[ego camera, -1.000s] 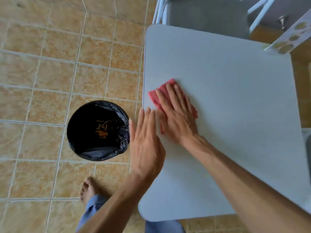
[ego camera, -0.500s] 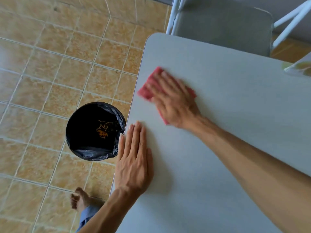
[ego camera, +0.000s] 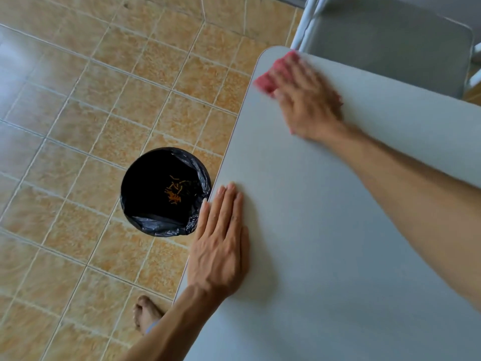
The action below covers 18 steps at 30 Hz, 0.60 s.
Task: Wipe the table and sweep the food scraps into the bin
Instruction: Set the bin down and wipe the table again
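Observation:
My right hand (ego camera: pixel 309 100) presses a red cloth (ego camera: pixel 270 76) flat on the grey table (ego camera: pixel 325 230), at the far left corner; hand and cloth are motion-blurred. My left hand (ego camera: pixel 221 243) lies flat, fingers together, on the table's left edge, holding nothing. Beside that edge on the floor stands a round bin (ego camera: pixel 166 191) with a black liner. Orange food scraps (ego camera: pixel 174 191) lie at the bin's bottom. I see no scraps on the table top.
A grey chair (ego camera: pixel 390 43) with white legs stands behind the table's far edge. The floor (ego camera: pixel 91 113) is tan tile. My bare foot (ego camera: pixel 145 313) is on the floor beside the table's near left edge.
My right hand slid the cloth away from me, up the left side to the far corner. My left hand dropped from beside the cloth to lie flat on the table's left edge.

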Tool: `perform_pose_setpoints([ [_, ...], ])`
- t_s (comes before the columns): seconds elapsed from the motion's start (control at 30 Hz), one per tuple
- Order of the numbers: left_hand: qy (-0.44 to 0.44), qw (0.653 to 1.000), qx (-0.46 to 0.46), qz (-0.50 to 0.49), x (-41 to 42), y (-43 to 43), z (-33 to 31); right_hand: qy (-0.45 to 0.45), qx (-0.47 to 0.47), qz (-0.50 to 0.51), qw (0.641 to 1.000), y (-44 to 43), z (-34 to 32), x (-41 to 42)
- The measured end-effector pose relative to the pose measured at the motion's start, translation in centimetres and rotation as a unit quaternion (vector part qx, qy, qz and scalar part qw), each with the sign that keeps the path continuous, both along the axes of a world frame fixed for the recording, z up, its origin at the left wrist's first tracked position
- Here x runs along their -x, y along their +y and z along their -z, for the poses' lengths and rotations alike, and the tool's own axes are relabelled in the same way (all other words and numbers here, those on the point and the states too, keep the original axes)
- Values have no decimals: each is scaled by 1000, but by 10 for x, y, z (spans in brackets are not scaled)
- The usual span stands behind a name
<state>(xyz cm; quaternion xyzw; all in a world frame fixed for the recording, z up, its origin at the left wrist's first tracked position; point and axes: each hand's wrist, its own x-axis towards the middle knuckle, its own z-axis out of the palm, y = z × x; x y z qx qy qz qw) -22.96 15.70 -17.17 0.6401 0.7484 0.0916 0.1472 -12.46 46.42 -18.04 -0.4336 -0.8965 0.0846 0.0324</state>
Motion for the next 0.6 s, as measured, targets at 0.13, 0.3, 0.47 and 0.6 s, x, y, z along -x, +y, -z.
perform_pose_setpoints([
  [0.13, -1, 1000, 1, 4, -1, -2, 0, 29, 43, 271, 961, 3, -8, 9],
  [0.3, 2, 1000, -2, -2, -1, -3, -1, 49, 0, 36, 998, -108, -1, 24],
  [0.47, -3, 1000, 9, -19, -6, -3, -4, 21, -24, -126, 991, -145, -3, -47],
  [0.6, -28, 995, 18, -95, -20, -25, -10, 55, -38, 193, 979, -143, 4, -63],
])
